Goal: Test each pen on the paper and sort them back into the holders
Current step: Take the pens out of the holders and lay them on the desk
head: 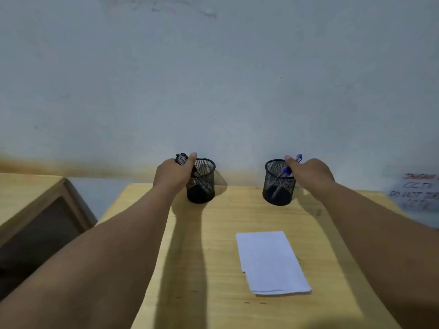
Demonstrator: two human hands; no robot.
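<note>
From the head camera I see my left hand (pixel 174 173) at the rim of the left black wire-mesh holder (pixel 201 184), fingers curled tight around dark pens (pixel 181 159). My right hand (pixel 311 173) reaches the right mesh holder (pixel 278 186), fingers pinching a blue-capped pen (pixel 288 170) leaning inside it. Both round holders stand on the pale wood-grain desk (pixel 213 245); white paper (pixel 270 260) lies flat nearer me.

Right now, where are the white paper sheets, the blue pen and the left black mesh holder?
White paper sheets (pixel 273 262): head view, middle of top sheet.
Blue pen (pixel 298 158): head view, its cap end.
Left black mesh holder (pixel 202 186): head view, front wall.
</note>
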